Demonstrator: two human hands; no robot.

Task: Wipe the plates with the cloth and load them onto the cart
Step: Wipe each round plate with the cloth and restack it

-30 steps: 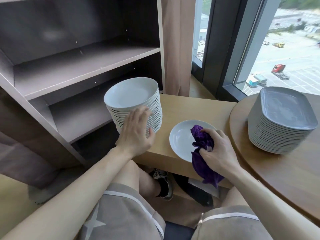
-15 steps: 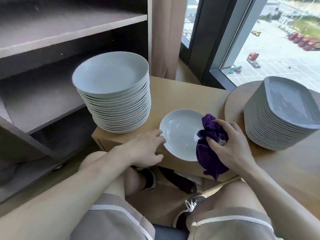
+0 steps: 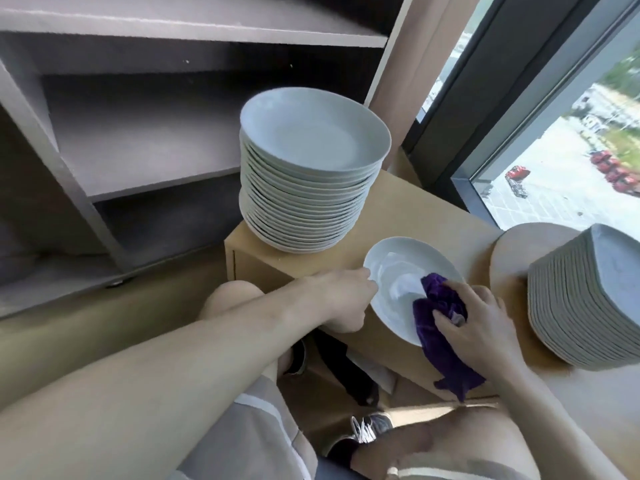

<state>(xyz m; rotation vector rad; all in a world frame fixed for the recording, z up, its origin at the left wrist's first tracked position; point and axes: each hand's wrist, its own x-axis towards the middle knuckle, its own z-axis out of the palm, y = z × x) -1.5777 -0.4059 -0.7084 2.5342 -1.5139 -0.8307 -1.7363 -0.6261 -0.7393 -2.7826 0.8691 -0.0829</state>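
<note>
A single white plate lies on the low wooden table, its near edge hanging over the table front. My left hand grips that plate's left rim. My right hand holds a purple cloth and presses it onto the plate's right side; the cloth's tail hangs below the table edge. A tall stack of white round plates stands behind on the table's left corner. The grey shelved cart fills the left.
A stack of grey rectangular plates rests on a round wooden table at the right. A curtain and window frame stand behind. My knees and shoes are below the table front.
My left hand left the tall stack and came to the single plate's left rim. My right hand slid the cloth further onto the plate. The camera swung left and down.
</note>
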